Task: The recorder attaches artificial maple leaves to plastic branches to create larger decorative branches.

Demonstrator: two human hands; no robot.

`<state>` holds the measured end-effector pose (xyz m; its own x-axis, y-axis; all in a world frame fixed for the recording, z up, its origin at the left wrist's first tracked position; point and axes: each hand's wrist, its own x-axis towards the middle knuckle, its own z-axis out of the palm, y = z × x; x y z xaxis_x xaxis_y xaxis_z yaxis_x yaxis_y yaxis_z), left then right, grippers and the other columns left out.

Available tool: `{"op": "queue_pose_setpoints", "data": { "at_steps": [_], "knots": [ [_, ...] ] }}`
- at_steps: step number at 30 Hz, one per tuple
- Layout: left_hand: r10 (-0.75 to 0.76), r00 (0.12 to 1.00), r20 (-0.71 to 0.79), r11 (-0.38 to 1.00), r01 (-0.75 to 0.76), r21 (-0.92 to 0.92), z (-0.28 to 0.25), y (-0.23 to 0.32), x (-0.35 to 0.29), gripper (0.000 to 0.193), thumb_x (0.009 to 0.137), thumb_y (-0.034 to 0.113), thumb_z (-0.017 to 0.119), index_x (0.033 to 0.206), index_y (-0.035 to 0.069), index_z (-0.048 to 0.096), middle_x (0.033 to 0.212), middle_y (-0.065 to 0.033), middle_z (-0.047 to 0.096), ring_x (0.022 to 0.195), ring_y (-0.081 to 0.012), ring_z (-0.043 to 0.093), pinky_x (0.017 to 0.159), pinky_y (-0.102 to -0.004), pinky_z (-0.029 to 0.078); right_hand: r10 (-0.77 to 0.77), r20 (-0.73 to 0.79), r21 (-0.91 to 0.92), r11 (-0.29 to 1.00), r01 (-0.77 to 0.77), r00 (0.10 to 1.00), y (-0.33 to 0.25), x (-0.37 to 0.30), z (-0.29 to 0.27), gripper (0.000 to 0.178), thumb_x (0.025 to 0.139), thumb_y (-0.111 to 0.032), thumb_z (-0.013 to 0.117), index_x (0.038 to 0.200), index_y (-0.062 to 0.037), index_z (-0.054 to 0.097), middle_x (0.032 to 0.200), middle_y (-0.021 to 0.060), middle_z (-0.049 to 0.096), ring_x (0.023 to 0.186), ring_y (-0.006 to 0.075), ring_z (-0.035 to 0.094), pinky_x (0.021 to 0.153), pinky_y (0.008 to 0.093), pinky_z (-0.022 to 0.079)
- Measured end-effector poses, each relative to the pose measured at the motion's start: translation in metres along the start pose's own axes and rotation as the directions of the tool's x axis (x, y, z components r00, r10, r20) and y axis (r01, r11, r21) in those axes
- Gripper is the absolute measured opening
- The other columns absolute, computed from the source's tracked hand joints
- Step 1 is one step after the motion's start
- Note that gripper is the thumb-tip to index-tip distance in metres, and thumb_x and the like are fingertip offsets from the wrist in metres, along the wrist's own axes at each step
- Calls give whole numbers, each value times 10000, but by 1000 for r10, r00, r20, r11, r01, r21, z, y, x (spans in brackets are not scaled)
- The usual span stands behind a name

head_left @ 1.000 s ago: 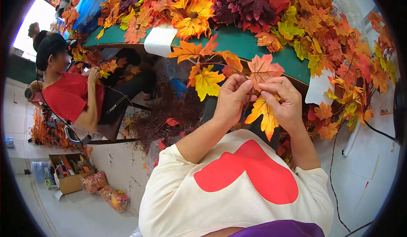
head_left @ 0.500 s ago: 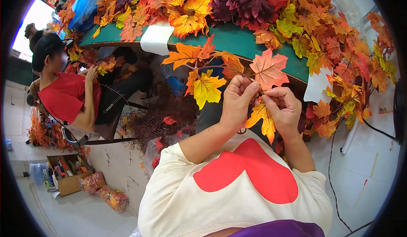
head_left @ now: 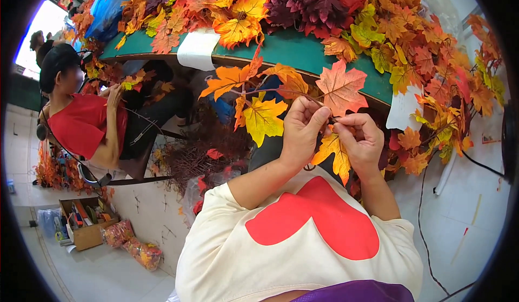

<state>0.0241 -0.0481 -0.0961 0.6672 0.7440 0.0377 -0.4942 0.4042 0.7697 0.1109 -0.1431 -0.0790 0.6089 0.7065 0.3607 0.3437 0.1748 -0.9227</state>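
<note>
Many leaves (head_left: 308, 5) heaped on green table (head_left: 292, 48), white paper (head_left: 198, 51) over edge; left hand (head_left: 303, 130), right hand (head_left: 363, 141) pinching leafy branch (head_left: 263, 118).

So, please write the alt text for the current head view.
A person's left hand and right hand hold a branch of autumn leaves before a green table heaped with more leaves. At left, someone in red handles similar leaves.

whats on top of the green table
On the green table lie heaped artificial leaves in orange, yellow, red and dark purple, with white papers at its front edge. The heap hides whatever lies beneath it.
</note>
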Motion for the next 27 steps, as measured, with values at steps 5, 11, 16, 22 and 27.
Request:
{"op": "queue_pose_setpoints", "data": {
  "at_steps": [5, 11, 16, 22, 27],
  "knots": [
    [69, 998, -2, 993, -69, 94, 0, -2, -2, 146, 849, 65, 563, 817, 44, 423, 717, -31, 518, 565, -67, 504, 504, -190, 431, 2, -17, -8, 1000, -2, 1000, 1, -1, 3, 93, 761, 26, 632, 820, 5, 563, 738, 19, 603, 646, 56, 590, 559, 175, 461],
    [71, 997, 14, 989, -73, 127, 0, -2, -2, 145, 849, 60, 560, 821, 42, 419, 716, -29, 514, 556, -67, 504, 501, -188, 431, 2, -36, 47, 999, 0, 999, 3, -1, 5, 79, 770, 32, 618, 818, 7, 562, 744, 22, 603, 654, 62, 596, 561, 177, 466],
    [3, 1000, 15, 998, -4, 56, -1, -2, 3, 145, 852, 65, 557, 812, 43, 419, 703, -23, 510, 557, -64, 506, 499, -183, 430, -15, -19, 36, 999, 16, 1000, 3, 2, 5, 72, 775, 33, 612, 820, 9, 562, 745, 27, 604, 658, 69, 602, 571, 179, 473],
    [-43, 999, 8, 999, 43, 18, 2, -2, 3, 148, 853, 68, 556, 803, 47, 419, 703, -25, 522, 558, -59, 504, 506, -177, 427, 9, -32, 1, 1000, -9, 999, 0, 0, 5, 58, 774, 35, 609, 812, 11, 573, 744, 30, 606, 669, 75, 608, 586, 182, 476],
    [-4, 1000, -16, 996, 6, 89, 6, -2, -1, 131, 853, 63, 554, 817, 41, 430, 703, -22, 528, 564, -54, 504, 507, -172, 423, -16, -55, -56, 998, 13, 998, -5, -2, 7, 52, 769, 39, 609, 803, 17, 576, 747, 43, 616, 681, 79, 610, 599, 184, 478]
  ]
}}
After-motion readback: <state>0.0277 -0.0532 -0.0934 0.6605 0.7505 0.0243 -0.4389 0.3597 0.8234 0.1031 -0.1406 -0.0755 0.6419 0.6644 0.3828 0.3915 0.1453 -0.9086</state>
